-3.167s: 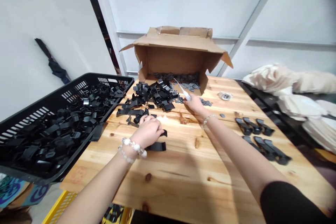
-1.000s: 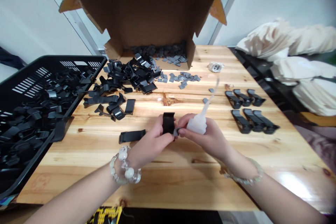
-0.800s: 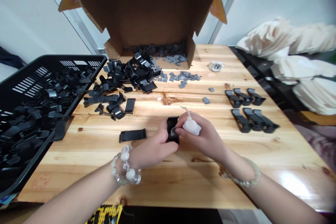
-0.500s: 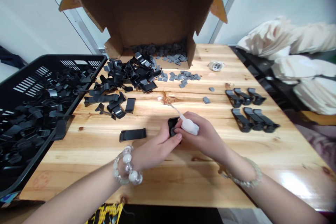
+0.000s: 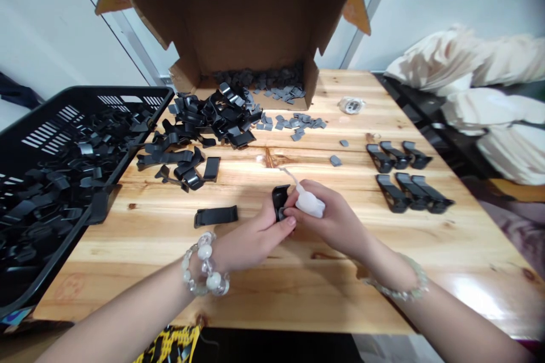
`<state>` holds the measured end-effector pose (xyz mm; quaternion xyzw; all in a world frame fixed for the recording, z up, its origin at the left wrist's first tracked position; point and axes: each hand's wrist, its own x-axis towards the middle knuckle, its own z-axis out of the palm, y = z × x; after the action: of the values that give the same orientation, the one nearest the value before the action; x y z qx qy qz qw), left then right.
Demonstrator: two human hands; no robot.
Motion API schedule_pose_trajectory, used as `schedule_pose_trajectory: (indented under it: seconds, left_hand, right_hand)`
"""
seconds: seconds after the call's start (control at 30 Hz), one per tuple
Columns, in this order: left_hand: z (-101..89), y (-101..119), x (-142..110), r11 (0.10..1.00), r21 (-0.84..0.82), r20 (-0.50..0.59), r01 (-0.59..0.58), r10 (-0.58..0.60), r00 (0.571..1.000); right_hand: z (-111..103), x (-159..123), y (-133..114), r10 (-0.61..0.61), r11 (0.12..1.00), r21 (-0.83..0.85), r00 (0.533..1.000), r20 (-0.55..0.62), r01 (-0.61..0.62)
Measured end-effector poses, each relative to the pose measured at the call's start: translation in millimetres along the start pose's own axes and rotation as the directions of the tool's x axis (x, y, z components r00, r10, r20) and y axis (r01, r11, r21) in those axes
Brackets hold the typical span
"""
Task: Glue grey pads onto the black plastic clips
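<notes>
My left hand (image 5: pixel 255 236) is closed on a black plastic clip (image 5: pixel 279 198), which is held upright a little above the table. In my right hand (image 5: pixel 334 218) is a small white squeeze bottle (image 5: pixel 310 204) with a long thin nozzle that points away to the upper left. My right fingertips meet the clip's near part, where a grey pad (image 5: pixel 281 212) partly shows; the fingers hide the rest. One loose black clip (image 5: pixel 216 215) lies flat left of my left hand. On the right, black clips (image 5: pixel 415 191) stand in two short rows.
A black crate (image 5: pixel 85 93) full of black parts stands at the left. Behind the heap of black clips (image 5: pixel 213 116) an open cardboard box (image 5: pixel 251 28) holds grey pads. Loose grey pads (image 5: pixel 302 122) and a clear roll (image 5: pixel 352 105) lie on the wooden table (image 5: pixel 272 295). Cream cloth stacks (image 5: pixel 511 108) are at right.
The bottle and my right hand have shifted very slightly right, and more of the clip's upper end shows. Both hands keep their hold.
</notes>
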<state>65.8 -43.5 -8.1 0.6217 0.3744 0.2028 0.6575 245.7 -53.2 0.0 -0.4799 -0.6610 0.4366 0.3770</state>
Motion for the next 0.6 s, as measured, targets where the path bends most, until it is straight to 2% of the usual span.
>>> schedule_pose_trajectory:
  seconds: [0.1, 0.27, 0.37, 0.43, 0.47, 0.53, 0.6]
  left_hand:
    - [0.9, -0.2, 0.6, 1.0, 0.002, 0.01, -0.02, 0.02, 1.0]
    - [2.2, -1.2, 2.5, 0.995, -0.015, 0.018, -0.096, 0.096, 0.995]
    - [2.2, -2.3, 4.0, 0.998, -0.015, 0.012, -0.055, 0.056, 0.998]
    - [2.6, -2.2, 5.5, 0.998, -0.039, 0.006, -0.045, 0.045, 0.999]
    - [3.0, -1.9, 6.3, 0.997, -0.056, 0.012, -0.051, 0.052, 0.999]
    - [3.8, -1.3, 7.9, 0.99, -0.115, 0.04, -0.085, 0.09, 0.995]
    - [4.4, -1.6, 9.4, 0.973, -0.202, 0.064, -0.114, 0.129, 0.99]
  right_hand:
    - [0.4, 0.0, 0.6, 0.024, 1.0, 0.011, 0.999, -0.025, -0.024]
    - [0.3, 1.6, 2.5, -0.008, 1.0, -0.03, 1.0, -0.013, 0.008]
    - [2.6, 1.5, 2.5, 0.074, 0.997, -0.002, 0.996, -0.055, -0.074]
    - [4.3, 1.2, 2.3, 0.167, 0.978, 0.138, 0.984, -0.064, -0.157]
    - [4.6, 1.3, 2.4, 0.206, 0.952, 0.238, 0.978, -0.033, -0.192]
    - [3.1, 2.4, 3.4, 0.227, 0.862, 0.442, 0.969, 0.101, -0.248]
    - [-1.4, 5.2, 5.6, 0.195, 0.764, 0.58, 0.958, 0.212, -0.284]
